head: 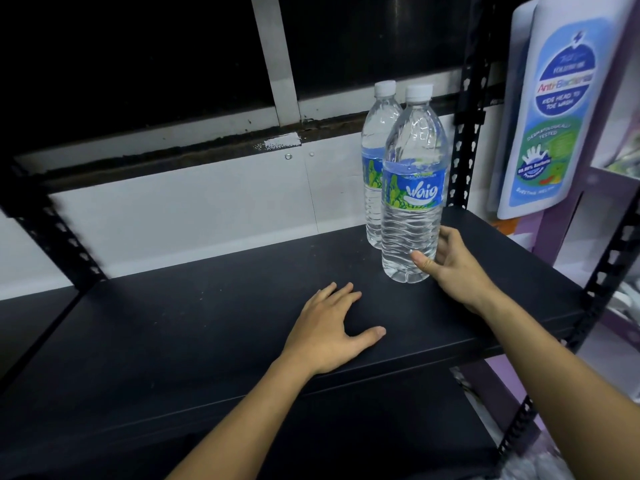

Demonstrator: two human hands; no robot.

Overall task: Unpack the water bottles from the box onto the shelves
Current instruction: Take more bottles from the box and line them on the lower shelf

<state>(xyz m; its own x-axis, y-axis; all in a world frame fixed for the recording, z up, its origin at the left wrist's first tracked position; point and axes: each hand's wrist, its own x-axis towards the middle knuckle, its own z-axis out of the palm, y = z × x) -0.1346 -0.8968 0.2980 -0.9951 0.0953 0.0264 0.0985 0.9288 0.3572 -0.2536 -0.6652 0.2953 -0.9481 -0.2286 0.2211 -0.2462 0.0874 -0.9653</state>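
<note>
Right hand [450,268] fingers [424,262] grasp the front bottle's [412,209] base; left hand [329,330] flat, released.

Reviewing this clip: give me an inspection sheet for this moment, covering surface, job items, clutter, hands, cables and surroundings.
Surface: matte black metal shelf board, mostly bare, faint dusty specks.
Job's things: two clear plastic water bottles with white caps and blue-green labels, upright at the right rear; front bottle, rear bottle close behind it; contact cannot be told. The box is not in view.
Clutter: nothing seen.
Hands: left hand lies flat, palm down, on the shelf. Right hand wraps the front bottle's base, thumb and fingers touching it.
Cables: nothing seen.
Surroundings: black perforated steel uprights, white wall with a dark window above, a blue-and-white body wash poster at right.
</note>
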